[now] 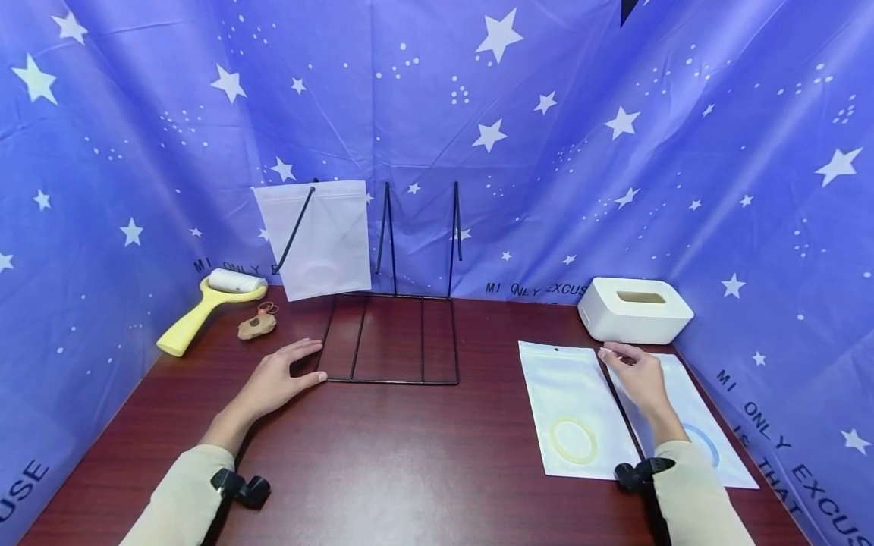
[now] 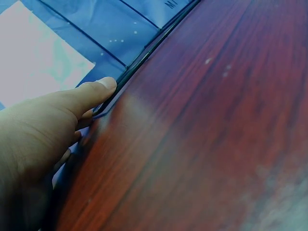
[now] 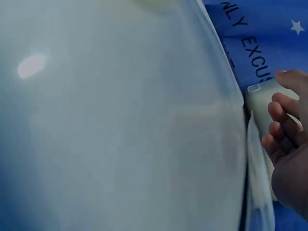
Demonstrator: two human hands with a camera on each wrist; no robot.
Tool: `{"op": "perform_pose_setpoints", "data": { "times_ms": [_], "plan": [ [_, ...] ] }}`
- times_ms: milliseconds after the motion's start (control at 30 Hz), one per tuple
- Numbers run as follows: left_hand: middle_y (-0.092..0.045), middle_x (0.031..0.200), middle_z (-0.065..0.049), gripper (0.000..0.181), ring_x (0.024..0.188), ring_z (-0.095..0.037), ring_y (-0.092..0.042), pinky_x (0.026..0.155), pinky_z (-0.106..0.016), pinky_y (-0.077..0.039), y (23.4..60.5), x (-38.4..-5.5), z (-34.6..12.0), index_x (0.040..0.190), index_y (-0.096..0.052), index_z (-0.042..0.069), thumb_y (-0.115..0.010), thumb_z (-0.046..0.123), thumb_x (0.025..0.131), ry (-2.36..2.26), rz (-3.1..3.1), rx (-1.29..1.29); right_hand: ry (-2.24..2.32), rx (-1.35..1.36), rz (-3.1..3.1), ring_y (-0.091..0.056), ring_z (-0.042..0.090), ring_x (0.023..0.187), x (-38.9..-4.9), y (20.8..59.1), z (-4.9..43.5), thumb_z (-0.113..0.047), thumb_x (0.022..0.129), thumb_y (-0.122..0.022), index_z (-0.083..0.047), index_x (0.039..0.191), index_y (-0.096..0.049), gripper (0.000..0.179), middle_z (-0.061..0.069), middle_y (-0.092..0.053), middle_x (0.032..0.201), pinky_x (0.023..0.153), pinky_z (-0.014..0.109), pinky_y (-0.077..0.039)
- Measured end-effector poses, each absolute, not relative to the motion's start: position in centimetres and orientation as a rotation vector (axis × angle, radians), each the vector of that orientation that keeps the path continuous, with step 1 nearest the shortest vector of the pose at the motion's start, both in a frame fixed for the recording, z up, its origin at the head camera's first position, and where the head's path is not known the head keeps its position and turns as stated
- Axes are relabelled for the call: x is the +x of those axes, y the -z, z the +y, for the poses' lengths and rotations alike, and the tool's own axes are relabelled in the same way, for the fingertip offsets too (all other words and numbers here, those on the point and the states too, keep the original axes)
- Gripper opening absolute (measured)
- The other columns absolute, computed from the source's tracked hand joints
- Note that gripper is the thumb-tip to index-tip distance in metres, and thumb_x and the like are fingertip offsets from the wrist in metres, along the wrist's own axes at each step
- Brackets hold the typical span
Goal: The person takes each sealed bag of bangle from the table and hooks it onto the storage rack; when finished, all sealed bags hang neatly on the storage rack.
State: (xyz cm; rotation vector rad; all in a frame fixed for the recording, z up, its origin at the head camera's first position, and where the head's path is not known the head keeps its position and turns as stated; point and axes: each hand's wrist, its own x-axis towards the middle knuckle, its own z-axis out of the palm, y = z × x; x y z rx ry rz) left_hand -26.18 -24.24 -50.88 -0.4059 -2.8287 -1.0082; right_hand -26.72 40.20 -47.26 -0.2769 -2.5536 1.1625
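Note:
My left hand [image 1: 281, 375] lies at the front left corner of a black wire rack [image 1: 389, 381], thumb and fingers spread either side of it. The left wrist view has the thumb [image 2: 107, 84] right at the rack's lower bar. Over the inner top corners of two white zip bags is my right hand [image 1: 636, 377], fingers loosely bent, nothing seen between them. The nearer-left bag [image 1: 580, 390] shows a yellow ring; the right-hand bag [image 1: 690, 394] shows a blue ring, partly covered by my wrist. Another white bag [image 1: 321, 235] hangs on the rack's left hook.
A white tissue box [image 1: 638, 322] stands behind the flat bags, close to the right hand. At the far left lie a lint roller with a yellow handle [image 1: 187, 326] and a small tan item [image 1: 257, 326]. A blue starry cloth [image 1: 423, 114] surrounds the wooden table [image 1: 396, 462].

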Motion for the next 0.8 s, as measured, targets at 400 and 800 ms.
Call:
{"op": "perform_pose_setpoints", "data": {
  "times_ms": [400, 800],
  "plan": [
    [-0.051, 0.156, -0.022, 0.065, 0.144, -0.044, -0.048, 0.114, -0.064, -0.040, 51.1, -26.2, -24.2, 0.144, -0.062, 0.011, -0.079, 0.044, 0.090, 0.999, -2.815, -0.412, -0.946, -0.206, -2.795, -0.055, 0.012, 0.099, -27.2, 48.7, 40.4, -0.036, 0.096, -0.074, 0.000, 0.133, -0.067, 0.053, 0.015, -0.066, 0.116, 0.079, 0.018, -0.043],
    [-0.050, 0.156, -0.024, 0.064, 0.144, -0.045, -0.047, 0.114, -0.065, -0.040, 50.8, -26.2, -24.1, 0.144, -0.062, 0.011, -0.079, 0.042, 0.090, 1.000, -2.824, -0.402, -0.899, -0.145, -2.840, -0.053, 0.022, 0.100, -27.4, 49.0, 40.3, -0.025, 0.094, -0.076, 0.004, 0.132, -0.065, 0.049, 0.018, -0.062, 0.113, 0.078, 0.020, -0.039]
  ]
}}
